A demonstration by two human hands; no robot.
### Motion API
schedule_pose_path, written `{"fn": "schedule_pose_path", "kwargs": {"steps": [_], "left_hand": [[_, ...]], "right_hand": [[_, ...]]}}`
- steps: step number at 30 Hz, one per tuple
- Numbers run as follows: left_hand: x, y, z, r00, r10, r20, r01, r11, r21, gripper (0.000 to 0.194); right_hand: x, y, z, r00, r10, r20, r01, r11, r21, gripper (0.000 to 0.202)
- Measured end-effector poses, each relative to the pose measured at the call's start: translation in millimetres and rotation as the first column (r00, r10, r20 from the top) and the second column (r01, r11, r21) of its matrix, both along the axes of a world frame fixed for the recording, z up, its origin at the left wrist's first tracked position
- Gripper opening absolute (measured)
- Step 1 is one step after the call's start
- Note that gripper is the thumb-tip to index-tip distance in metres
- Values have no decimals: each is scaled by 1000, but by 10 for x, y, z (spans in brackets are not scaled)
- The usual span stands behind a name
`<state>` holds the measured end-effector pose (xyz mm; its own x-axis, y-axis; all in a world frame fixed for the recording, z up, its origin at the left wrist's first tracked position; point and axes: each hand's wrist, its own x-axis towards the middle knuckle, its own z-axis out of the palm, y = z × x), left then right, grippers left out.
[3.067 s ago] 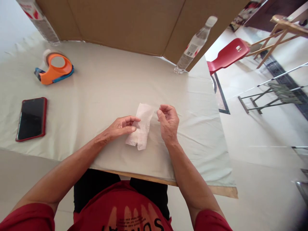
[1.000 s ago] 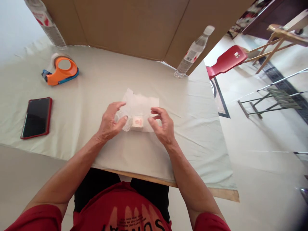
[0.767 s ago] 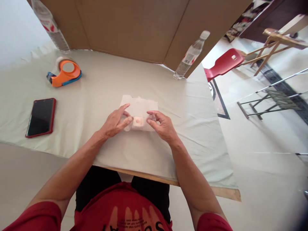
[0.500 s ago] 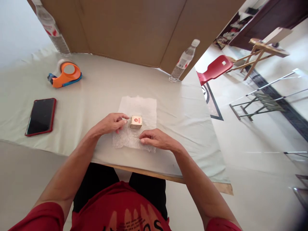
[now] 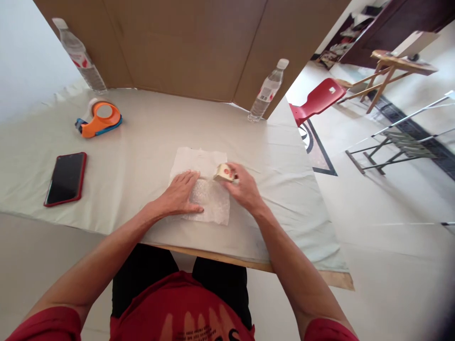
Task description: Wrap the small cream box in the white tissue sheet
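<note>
Shifted from the middle of the bubble wrap (image 5: 213,206) since the earlier head view, the small cream box (image 5: 223,172) is pinched in the right hand (image 5: 246,190) at the wrap's right edge. Its red-marked face turns upward, its slightly longer side running roughly left to right, blurred. The left hand (image 5: 179,195), thumb spread wide from its fingers, lies flat on the wrap's left part, a dimpled, translucent sheet over the cloth-covered table (image 5: 142,137).
</note>
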<state>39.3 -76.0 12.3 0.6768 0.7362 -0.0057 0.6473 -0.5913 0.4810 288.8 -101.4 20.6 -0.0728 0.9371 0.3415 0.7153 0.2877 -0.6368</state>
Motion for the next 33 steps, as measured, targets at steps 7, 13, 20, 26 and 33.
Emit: {"fn": "schedule_pose_path", "kwargs": {"steps": [7, 13, 20, 26, 33], "left_hand": [[117, 36, 45, 987, 26, -161, -22, 999, 27, 111], [111, 66, -2, 987, 40, -158, -28, 997, 73, 109], [19, 80, -54, 993, -5, -119, 19, 993, 114, 108], [-90, 85, 60, 999, 23, -36, -20, 996, 86, 92], [-233, 131, 58, 1000, 13, -28, -12, 999, 33, 98]], "right_hand": [[868, -242, 10, 915, -342, 213, 345, 938, 26, 60], [149, -237, 243, 968, -46, 245, -4, 980, 198, 45], [-178, -62, 0, 919, 201, 340, -180, 979, -92, 35], [583, -213, 29, 929, -248, 273, 219, 966, 135, 54], [754, -240, 83, 967, -241, 88, 239, 971, 24, 44]]}}
